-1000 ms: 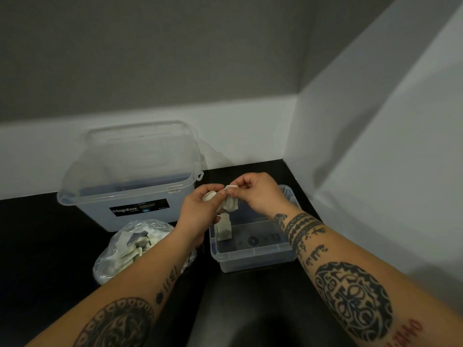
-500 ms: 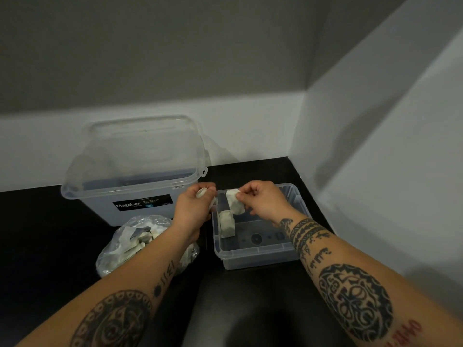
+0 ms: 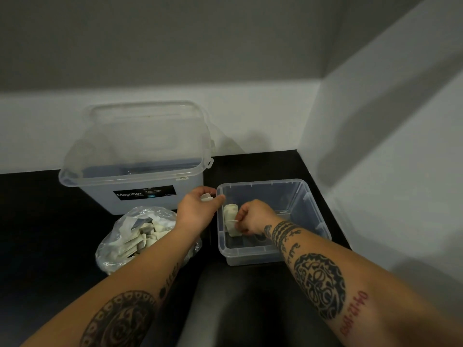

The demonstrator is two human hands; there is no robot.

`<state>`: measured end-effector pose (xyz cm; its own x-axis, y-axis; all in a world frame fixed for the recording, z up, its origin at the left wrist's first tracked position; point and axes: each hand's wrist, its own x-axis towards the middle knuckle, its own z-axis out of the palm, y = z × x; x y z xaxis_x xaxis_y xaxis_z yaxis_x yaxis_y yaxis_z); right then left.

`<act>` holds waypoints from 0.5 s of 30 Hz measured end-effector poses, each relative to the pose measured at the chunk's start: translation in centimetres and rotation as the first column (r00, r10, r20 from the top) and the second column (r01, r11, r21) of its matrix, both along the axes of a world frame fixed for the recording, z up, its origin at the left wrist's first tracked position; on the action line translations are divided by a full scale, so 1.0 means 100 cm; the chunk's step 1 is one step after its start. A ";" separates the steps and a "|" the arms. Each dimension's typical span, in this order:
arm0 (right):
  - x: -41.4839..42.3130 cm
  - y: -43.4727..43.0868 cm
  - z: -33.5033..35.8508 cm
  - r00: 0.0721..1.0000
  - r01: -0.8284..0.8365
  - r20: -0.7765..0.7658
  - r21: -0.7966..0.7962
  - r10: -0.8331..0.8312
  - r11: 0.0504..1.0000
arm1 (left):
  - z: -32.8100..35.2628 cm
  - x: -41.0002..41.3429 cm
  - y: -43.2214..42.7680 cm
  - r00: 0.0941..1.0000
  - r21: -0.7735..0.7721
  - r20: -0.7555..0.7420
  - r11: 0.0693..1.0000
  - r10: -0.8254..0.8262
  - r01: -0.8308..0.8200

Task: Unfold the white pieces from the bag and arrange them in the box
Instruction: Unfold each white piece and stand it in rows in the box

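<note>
White pieces (image 3: 147, 236) lie heaped in the clear bag (image 3: 112, 246) at left, in front of the large tub (image 3: 135, 196); the left hand (image 3: 195, 207), still beside the left rim of the box (image 3: 263, 182), pinches a folded piece (image 3: 206, 197); the right hand (image 3: 254, 217) has dropped from rim height into the box, pinching a second piece (image 3: 234, 221) against the standing piece (image 3: 230, 211); open floor runs toward the right wall.
</note>
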<state>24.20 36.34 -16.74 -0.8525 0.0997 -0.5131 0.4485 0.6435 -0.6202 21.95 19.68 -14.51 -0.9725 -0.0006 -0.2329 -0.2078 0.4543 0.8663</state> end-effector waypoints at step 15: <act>-0.012 -0.002 0.000 0.997 0.074 0.018 0.036 -0.075 0.997 | 0.007 -0.007 0.003 0.999 0.042 0.046 0.999 -0.002 0.000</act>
